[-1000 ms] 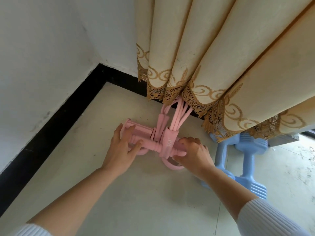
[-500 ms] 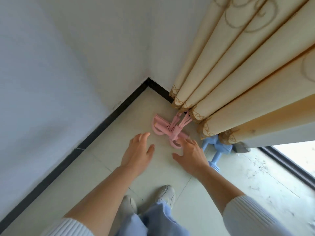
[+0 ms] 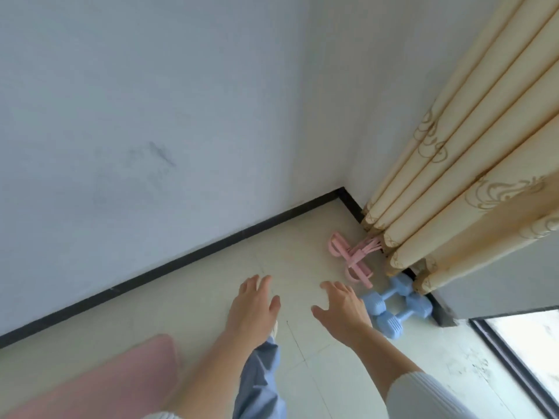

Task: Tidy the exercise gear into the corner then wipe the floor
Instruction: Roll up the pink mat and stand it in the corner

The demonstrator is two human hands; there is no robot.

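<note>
Home room: curtain (image 3: 453,164), tiled floor (image 3: 211,297), dumbbells (image 3: 393,306).

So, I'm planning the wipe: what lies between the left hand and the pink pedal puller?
Only bare pale floor, by the head view; the left hand holds nothing and hovers apart from the pink pedal puller.

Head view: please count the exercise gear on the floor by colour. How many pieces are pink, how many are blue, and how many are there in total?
Pink: 2 (pedal resistance puller, mat partly cut off by the frame edge)
Blue: 2 (dumbbell, second dumbbell)
Total: 4
</note>
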